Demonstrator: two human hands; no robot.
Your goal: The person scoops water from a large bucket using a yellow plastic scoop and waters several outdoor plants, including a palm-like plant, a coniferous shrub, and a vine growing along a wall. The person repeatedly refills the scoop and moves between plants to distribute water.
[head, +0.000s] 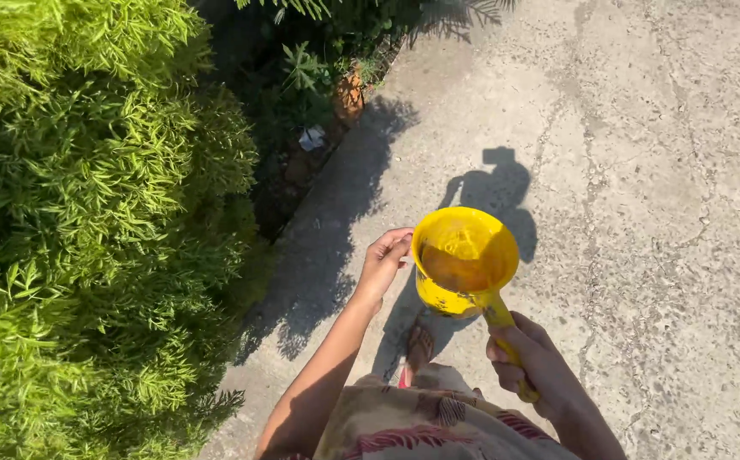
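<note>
My right hand [533,358] grips the handle of a yellow plastic dipper [462,260] and holds it upright in front of me. The dipper has brownish water inside. Just left of the dipper's rim, my left hand [382,262] hangs with fingers loosely curled and nothing in it. Whether it touches the rim I cannot tell. Below the dipper, one foot in a sandal [419,347] stands on the cracked concrete path [642,213].
A tall bright green bush [89,230] fills the left side. Darker plants and a garden bed [310,102] run along the path's left edge, with a small pale scrap [311,138] among them. My shadow [489,192] falls on the concrete ahead.
</note>
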